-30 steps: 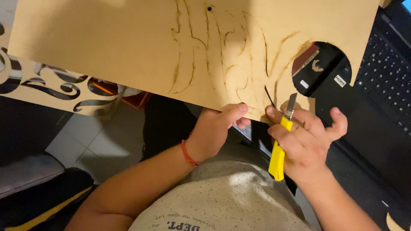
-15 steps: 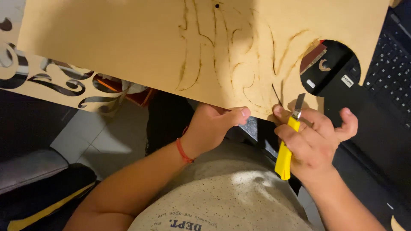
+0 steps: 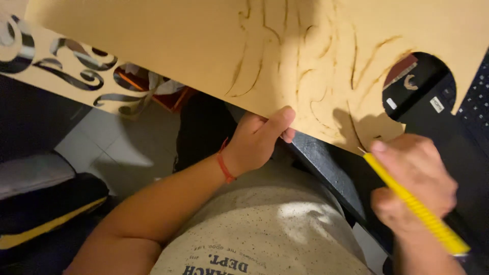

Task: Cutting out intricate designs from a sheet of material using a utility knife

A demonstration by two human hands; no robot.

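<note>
Dim desk edge (image 3: 326, 168) carries a tan board (image 3: 178, 46) overhanging it. Left hand (image 3: 257, 140) pinches the board's near edge; right hand (image 3: 415, 181) clamps a yellow knife (image 3: 412, 203) there. Unsupported, the board could flex, skidding the blade toward the thumb.

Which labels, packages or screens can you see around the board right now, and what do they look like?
White label: small rectangle on the black object seen through the round hole in the board, right side.
Second white label: smaller, left of it on the same black object.
Printed lettering: dark, on the speckled grey shirt, bottom centre.
No screens or packages are in view.
</note>
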